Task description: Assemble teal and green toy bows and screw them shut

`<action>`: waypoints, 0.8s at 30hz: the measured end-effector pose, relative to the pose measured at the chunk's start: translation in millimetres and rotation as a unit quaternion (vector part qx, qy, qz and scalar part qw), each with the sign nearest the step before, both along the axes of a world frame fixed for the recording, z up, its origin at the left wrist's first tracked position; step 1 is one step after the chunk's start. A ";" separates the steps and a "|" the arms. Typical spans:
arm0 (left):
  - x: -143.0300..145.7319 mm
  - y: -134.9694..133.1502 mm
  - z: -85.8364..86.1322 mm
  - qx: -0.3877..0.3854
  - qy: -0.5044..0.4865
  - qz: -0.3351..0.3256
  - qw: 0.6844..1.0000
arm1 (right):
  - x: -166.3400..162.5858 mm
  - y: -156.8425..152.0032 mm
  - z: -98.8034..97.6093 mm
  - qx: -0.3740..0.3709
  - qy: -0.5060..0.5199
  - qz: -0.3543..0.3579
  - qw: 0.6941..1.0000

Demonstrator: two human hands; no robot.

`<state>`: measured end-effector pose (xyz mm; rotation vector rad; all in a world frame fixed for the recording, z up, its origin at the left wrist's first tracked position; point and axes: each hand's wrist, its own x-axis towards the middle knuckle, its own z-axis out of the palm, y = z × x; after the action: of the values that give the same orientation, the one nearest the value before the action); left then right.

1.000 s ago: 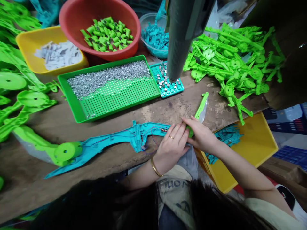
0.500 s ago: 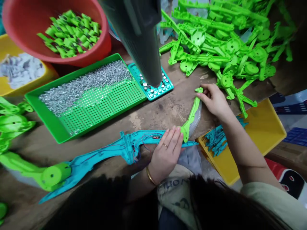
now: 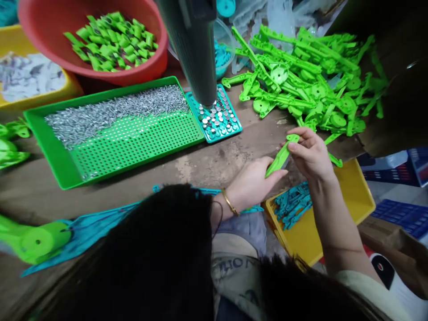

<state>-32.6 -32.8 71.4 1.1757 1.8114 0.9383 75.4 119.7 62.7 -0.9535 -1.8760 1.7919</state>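
Both my hands are on a bright green plastic arm piece (image 3: 280,159), tilted above the table's front right part. My right hand (image 3: 310,154) pinches its upper end between thumb and fingers. Around the lower end, my left hand (image 3: 256,180) is closed, its thumb stretched along the near side and its fingers partly hidden. A long blue plastic shell (image 3: 96,223) lies on the table, its middle covered by dark hair. On the shell's left end rests another green piece with a round hub (image 3: 45,243).
A green perforated tray (image 3: 140,154) holds screws; beside it stands a small teal tray (image 3: 224,133) of silver round parts. Above hangs a dark cylindrical tool (image 3: 200,58). Green pieces (image 3: 301,76) are heaped at the back right. A yellow bin (image 3: 347,187) holds blue parts; a red bowl (image 3: 160,49) stands far left.
The green arm piece has been lifted off the blue shell. My left hand has moved right from the shell onto its lower end. The view has shifted, and hair now covers the shell's middle.
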 end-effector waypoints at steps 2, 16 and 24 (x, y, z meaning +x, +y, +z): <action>1.3 9.6 -5.8 -0.010 -0.081 0.014 0.997 | 2.1 -5.7 -0.1 0.021 0.006 -0.026 0.999; 3.1 -1.5 -6.1 0.031 -0.078 0.029 0.996 | 10.4 -27.0 -27.3 -0.022 0.019 0.072 0.997; -12.6 -19.9 -1.8 -0.016 0.011 -0.080 0.997 | 17.0 -29.3 -20.3 -0.064 0.015 0.173 0.983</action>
<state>-45.2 -52.8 69.5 1.2954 1.7148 0.8031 92.4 90.4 42.5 -0.6653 -2.0250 2.1343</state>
